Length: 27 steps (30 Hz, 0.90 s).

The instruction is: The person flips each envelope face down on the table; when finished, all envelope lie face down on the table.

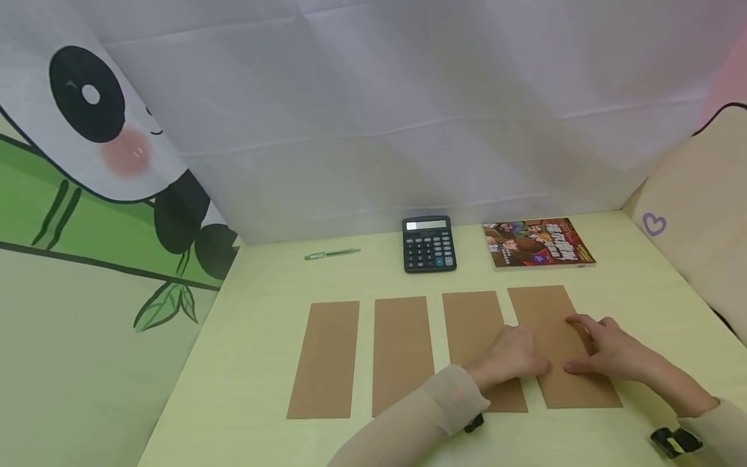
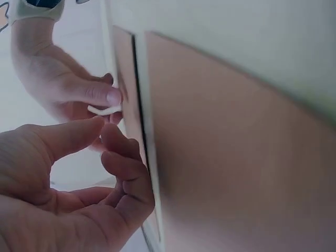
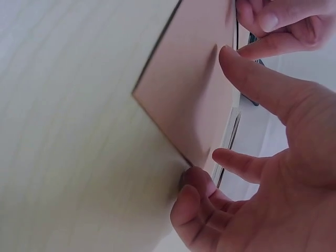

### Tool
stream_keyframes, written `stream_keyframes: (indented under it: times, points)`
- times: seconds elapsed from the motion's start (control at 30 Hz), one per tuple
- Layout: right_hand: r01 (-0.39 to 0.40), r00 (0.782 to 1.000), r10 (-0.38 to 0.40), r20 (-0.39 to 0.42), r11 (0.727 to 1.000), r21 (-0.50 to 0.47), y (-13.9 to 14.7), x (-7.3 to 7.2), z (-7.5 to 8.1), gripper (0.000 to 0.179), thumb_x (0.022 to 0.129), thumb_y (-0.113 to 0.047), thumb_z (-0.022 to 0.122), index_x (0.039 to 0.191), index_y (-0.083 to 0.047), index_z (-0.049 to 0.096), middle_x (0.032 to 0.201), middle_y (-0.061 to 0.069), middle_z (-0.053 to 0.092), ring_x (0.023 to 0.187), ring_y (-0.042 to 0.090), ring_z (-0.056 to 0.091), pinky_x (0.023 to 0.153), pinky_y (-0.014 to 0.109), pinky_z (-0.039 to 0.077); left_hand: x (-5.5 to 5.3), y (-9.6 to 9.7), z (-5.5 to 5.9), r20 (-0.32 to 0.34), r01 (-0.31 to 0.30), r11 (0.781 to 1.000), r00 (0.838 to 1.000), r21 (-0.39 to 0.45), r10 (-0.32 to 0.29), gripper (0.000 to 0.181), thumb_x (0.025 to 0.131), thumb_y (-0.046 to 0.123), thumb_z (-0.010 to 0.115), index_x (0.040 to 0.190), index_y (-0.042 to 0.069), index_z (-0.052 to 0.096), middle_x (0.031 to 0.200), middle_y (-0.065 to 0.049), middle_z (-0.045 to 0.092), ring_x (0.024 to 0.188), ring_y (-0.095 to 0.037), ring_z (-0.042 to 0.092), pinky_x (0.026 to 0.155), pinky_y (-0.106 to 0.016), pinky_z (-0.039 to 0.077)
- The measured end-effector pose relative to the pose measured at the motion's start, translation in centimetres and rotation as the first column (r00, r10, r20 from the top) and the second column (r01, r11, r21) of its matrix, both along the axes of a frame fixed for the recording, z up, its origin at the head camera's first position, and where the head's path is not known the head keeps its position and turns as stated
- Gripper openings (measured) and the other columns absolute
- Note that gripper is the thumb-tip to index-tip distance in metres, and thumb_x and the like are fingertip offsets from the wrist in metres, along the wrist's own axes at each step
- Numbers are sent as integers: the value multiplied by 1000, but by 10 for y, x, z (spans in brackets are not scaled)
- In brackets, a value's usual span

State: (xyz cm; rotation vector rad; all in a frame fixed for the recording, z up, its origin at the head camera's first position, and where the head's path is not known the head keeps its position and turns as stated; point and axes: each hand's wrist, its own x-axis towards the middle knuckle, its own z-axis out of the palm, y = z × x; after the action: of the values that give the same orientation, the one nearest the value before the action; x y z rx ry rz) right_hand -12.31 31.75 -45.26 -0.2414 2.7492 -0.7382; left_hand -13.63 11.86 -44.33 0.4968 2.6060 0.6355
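Several brown cardboard rectangles lie in a row on the table. My right hand [image 1: 613, 350] is at the right edge of the rightmost cardboard piece [image 1: 548, 318], thumb and forefinger spread over its face. In the right wrist view, other fingers [image 3: 199, 181] curl by its edge. My left hand [image 1: 508, 353], with curled fingers, is over the third cardboard piece [image 1: 473, 318] and beside the rightmost one's left edge. Its thumb tip and forefinger nearly meet in the left wrist view, with nothing visibly gripped. The left forearm partly hides the second cardboard piece [image 1: 401, 344] and the third.
To the left lies another cardboard piece [image 1: 327, 360]. Behind the row are a green pen [image 1: 332, 253], a black calculator [image 1: 428, 244] and a colourful book [image 1: 538, 243]. White cloth [image 1: 373, 130] hangs at the table's back edge, and a printed panda panel stands left.
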Motion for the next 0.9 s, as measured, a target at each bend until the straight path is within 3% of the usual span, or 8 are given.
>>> stream_keyframes:
  times: [0.13,0.23,0.37,0.47,0.6,0.7,0.8,0.9]
  points:
    - [11,1000,-11,10,1000,14,0,-1,2,96,68,-46,83,132,10,37,94,24,44,82,31,41,62,37,38,-6,-11,4,16,-41,997,999,62,40,33,81,36,74,65,13,55,58,2,42,47,-12,40,43,-26,31]
    - [14,1000,-14,9,1000,4,1,-2,2,97,69,-46,82,132,11,36,97,26,45,84,32,43,63,38,40,-14,-32,6,7,-29,993,1000,116,29,31,83,38,72,73,11,59,56,1,45,46,-12,40,43,-25,32]
    - [-2,999,1,-46,1000,-22,4,-1,0,92,71,-44,81,131,11,38,99,27,45,87,34,47,64,40,42,-26,-67,5,-7,-28,982,1000,188,29,39,84,37,71,105,5,68,77,2,64,60,-7,53,56,-21,43]
    - [-9,995,6,-102,1000,-27,6,0,-1,89,72,-43,81,129,12,41,100,27,47,91,36,47,65,42,43,-34,-92,3,21,-84,959,997,271,81,50,84,34,72,123,4,63,93,1,68,71,-6,58,64,-23,47]
    - [-8,992,4,-129,1000,-30,7,0,0,88,72,-44,81,129,11,42,102,29,47,91,38,49,67,44,44,-38,-121,2,48,-130,928,991,350,121,49,86,31,71,124,1,62,83,1,64,64,-9,56,57,-25,46]
    - [-2,988,-1,-153,1000,-22,10,2,0,85,75,-45,78,131,8,42,109,32,46,91,38,52,68,48,46,-37,-142,5,53,-146,902,989,407,136,49,88,28,70,126,-1,59,88,-1,60,68,-12,54,58,-26,46]
    - [8,981,-8,-194,1000,-3,14,4,0,80,79,-44,75,132,6,42,117,33,43,92,40,55,69,52,47,-35,-163,8,17,-150,879,987,453,159,48,89,28,68,126,-1,59,99,-6,58,78,-14,54,65,-27,47]
    - [12,974,-10,-228,1000,6,17,5,-1,76,83,-41,73,132,7,42,121,35,42,95,43,55,70,56,45,-32,-183,10,-81,-135,877,978,461,193,44,89,28,68,124,2,61,106,-12,58,86,-17,55,72,-29,48]
